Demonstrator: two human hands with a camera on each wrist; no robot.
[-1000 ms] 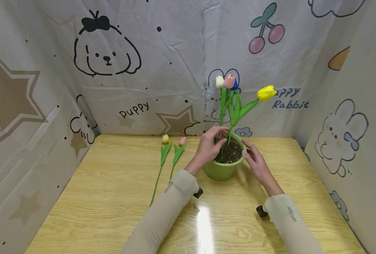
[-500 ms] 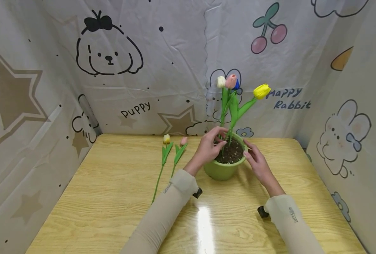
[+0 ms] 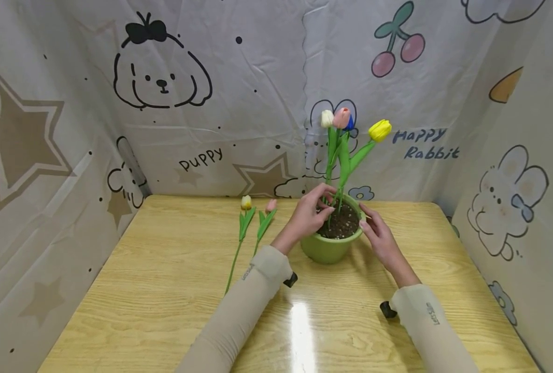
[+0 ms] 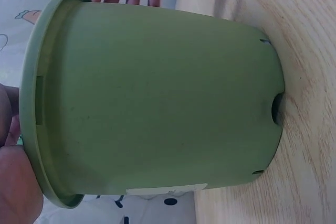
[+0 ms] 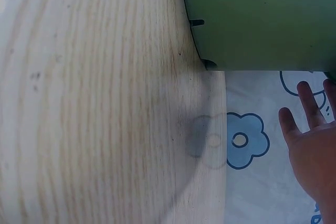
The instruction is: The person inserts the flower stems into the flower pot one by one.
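A green pot [image 3: 325, 249] filled with dark soil [image 3: 343, 226] stands on the wooden table [image 3: 164, 290]. Upright in it are white [image 3: 326, 118], pink [image 3: 341, 117] and blue [image 3: 349, 124] tulips, and a yellow tulip [image 3: 380, 130] that leans right. My left hand [image 3: 324, 203] reaches over the soil, its thumb and fingers curled round the yellow tulip's stem at its base. My right hand [image 3: 370, 228] lies open at the pot's right rim with straight fingers [image 5: 307, 124]. The left wrist view shows the pot's wall [image 4: 157, 103] close up.
Two loose tulips lie on the table left of the pot, one with a pale yellow bud [image 3: 245, 202] and one with a pink bud [image 3: 270, 205]. Cartoon-printed fabric walls [image 3: 211, 103] close in the table at the back and both sides.
The yellow tulip has swung from leaning far right to more upright and closer to the other blooms. Both hands stay at the pot.
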